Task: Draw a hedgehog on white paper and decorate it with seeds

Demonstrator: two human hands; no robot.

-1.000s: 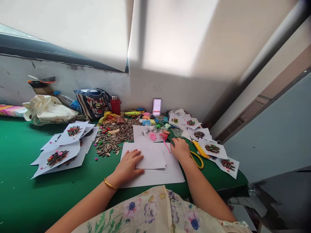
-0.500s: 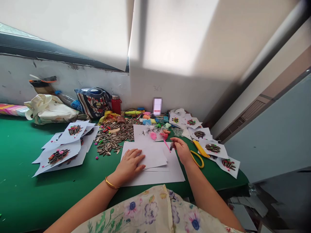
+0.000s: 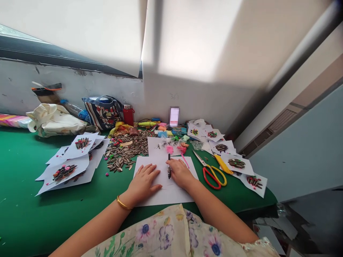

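My left hand [image 3: 143, 182] lies flat on white paper [image 3: 160, 198] at the front of the green table, its fingers spread. In my right hand [image 3: 180, 173] is a black pen [image 3: 169, 166], held upright over the same paper, close to my left fingertips. Whether its tip touches the paper is too small to tell. To the right of my right hand lie scissors [image 3: 211, 173] with red and yellow handles. A pink strip [image 3: 184, 160] rests on the paper behind my right hand.
Sunflower seeds [image 3: 123, 153] are heaped behind my left hand. Seed-decorated papers [image 3: 65, 178] lie at the left, others [image 3: 235, 163] at the right. A phone [image 3: 174, 117], a red bottle [image 3: 128, 115] and bags [image 3: 56, 119] stand along the wall.
My right hand has moved left from beside the scissors to the middle of the paper, bringing the pen with it. The scissors now show fully. My left hand has stayed in place.
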